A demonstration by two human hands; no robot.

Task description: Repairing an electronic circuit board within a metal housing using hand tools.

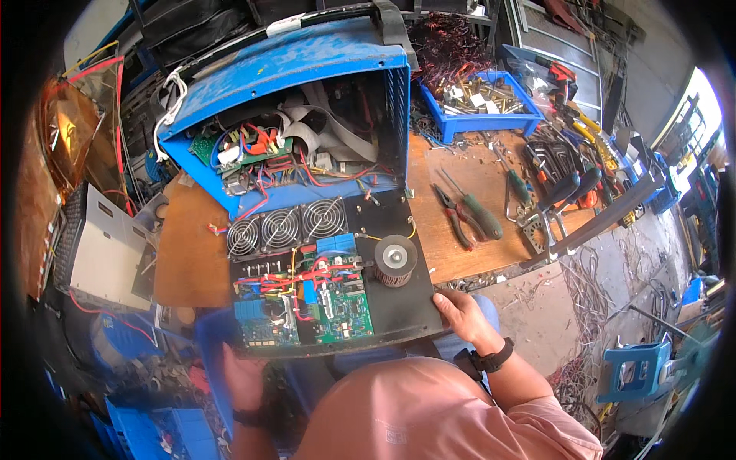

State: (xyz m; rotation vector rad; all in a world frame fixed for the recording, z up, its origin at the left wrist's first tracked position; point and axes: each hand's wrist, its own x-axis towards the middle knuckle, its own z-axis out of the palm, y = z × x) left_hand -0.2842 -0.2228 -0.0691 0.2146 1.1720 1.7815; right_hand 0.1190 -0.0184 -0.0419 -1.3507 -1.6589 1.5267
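both grips (460, 313) clasp black chassis tray (399, 303).

Bright, even daylight fills the scene, strongest at the right edge, where the opening is washed out to white glare. Shadows are soft, deepest inside the blue casing (299, 92) and at lower left, where the left hand (244, 377) is dim and slightly blurred. Fisheye distortion bends the workbench (468, 222) edges, with black vignetting in the corners.

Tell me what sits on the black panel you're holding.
On the black panel: three fans, green circuit boards with red wiring, blue blocks, and a round coil. Its underside and the parts beneath the boards are hidden.
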